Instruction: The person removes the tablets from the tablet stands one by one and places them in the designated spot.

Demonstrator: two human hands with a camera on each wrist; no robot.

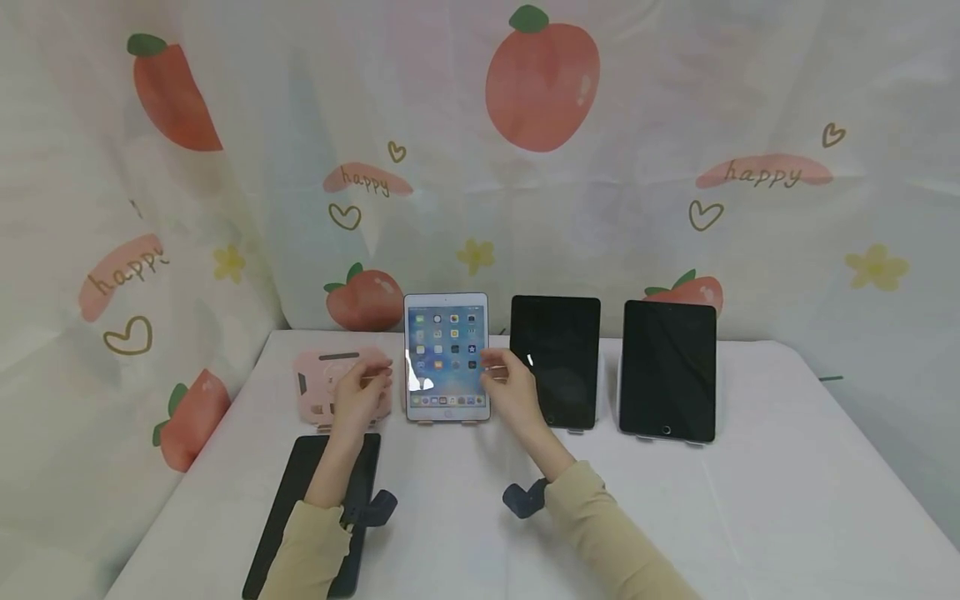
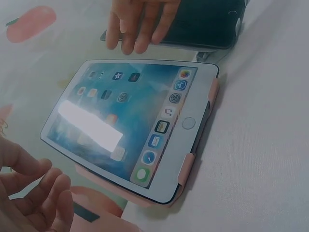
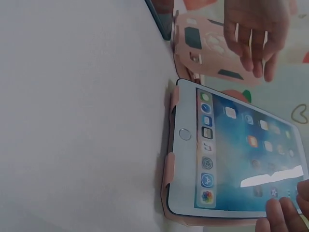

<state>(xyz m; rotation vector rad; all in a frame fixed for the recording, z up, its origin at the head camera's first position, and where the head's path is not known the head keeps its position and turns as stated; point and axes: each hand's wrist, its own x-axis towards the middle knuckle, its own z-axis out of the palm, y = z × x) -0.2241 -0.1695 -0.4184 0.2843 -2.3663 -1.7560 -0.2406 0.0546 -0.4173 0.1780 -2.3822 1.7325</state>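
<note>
A white-framed tablet [image 1: 447,354] leans upright on a pink stand [image 2: 184,169], its screen lit with rows of app icons. To its left, my left hand [image 1: 358,400] hangs with loosely bent fingers and holds nothing; a gap separates it from the tablet in the left wrist view. My right hand [image 1: 516,396] is at the tablet's right edge, fingertips overlapping that edge in the head view, with nothing gripped. Behind my left hand stands another pink stand [image 1: 311,383] with dark slots and no tablet on it.
Two dark-screened tablets, one in the middle [image 1: 558,358] and one farther right [image 1: 667,367], lean on stands. Another dark tablet [image 1: 288,508] lies flat under my left forearm. A white cloth covers the table [image 1: 787,483]; a fruit-print curtain [image 1: 615,225] hangs behind.
</note>
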